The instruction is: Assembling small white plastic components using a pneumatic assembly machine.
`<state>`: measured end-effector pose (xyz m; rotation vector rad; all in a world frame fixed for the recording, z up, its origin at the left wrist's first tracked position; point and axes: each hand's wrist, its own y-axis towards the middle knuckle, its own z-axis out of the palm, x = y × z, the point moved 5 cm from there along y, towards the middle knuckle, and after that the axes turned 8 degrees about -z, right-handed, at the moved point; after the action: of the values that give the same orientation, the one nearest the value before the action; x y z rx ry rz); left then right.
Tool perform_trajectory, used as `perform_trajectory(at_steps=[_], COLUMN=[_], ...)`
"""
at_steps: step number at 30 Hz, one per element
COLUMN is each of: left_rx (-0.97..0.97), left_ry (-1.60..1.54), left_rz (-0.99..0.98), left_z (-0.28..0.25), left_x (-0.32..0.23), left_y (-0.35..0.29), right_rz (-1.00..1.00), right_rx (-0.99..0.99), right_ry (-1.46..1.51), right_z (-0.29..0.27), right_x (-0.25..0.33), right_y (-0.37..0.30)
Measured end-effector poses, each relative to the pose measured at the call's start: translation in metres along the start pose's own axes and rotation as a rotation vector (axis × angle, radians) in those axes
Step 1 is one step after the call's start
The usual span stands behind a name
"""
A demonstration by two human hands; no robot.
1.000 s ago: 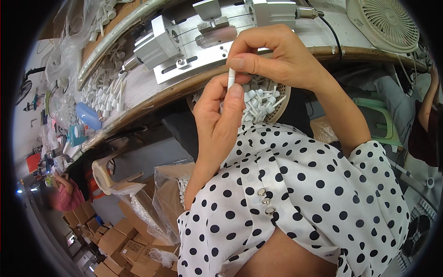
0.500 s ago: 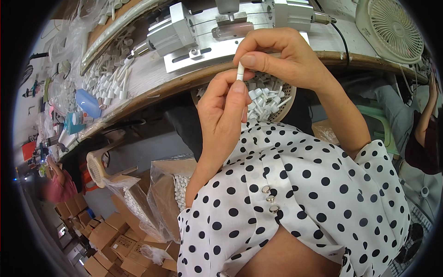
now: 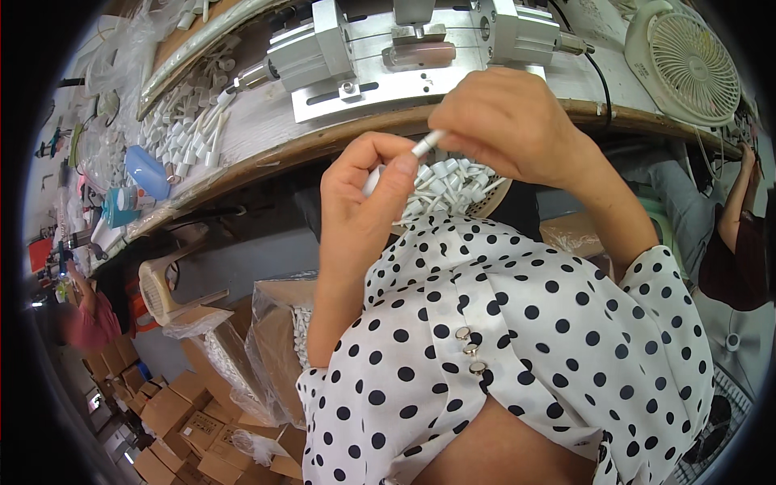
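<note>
Both hands are raised before my chest and meet at a slim white plastic stem (image 3: 427,143). My left hand (image 3: 356,190) pinches its lower end between thumb and bent forefinger. A rounded white piece (image 3: 372,180) shows inside the curled left fingers; whether it joins the stem I cannot tell. My right hand (image 3: 511,125) closes on the stem's upper end, its fingertips slightly blurred. Below the hands, a round basket (image 3: 504,196) holds a heap of white stemmed caps (image 3: 453,184).
On the bench ahead stands a silver clamping fixture (image 3: 327,61) with a pinkish tube (image 3: 422,55). More white caps (image 3: 182,137) and a blue plastic piece (image 3: 149,172) lie left. A fan (image 3: 683,56) stands right. Cartons (image 3: 174,412) fill the lower left. Other people sit at both sides.
My left hand has shifted left and a little down. The right hand has turned and lowered, and the stem has gone from nearly upright to slanting up to the right.
</note>
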<state>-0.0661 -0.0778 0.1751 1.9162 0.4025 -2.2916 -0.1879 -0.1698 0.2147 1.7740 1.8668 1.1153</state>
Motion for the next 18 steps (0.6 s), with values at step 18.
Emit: perform_trajectory(at_steps=[18], left_rx=[0.178], left_ry=[0.657], left_rz=[0.542], left_z=[0.030], left_x=[-0.033], left_y=[-0.018], right_rz=[0.004], right_rx=[0.173], right_ry=[0.289], right_z=[-0.006], right_x=[0.027], right_y=[-0.017])
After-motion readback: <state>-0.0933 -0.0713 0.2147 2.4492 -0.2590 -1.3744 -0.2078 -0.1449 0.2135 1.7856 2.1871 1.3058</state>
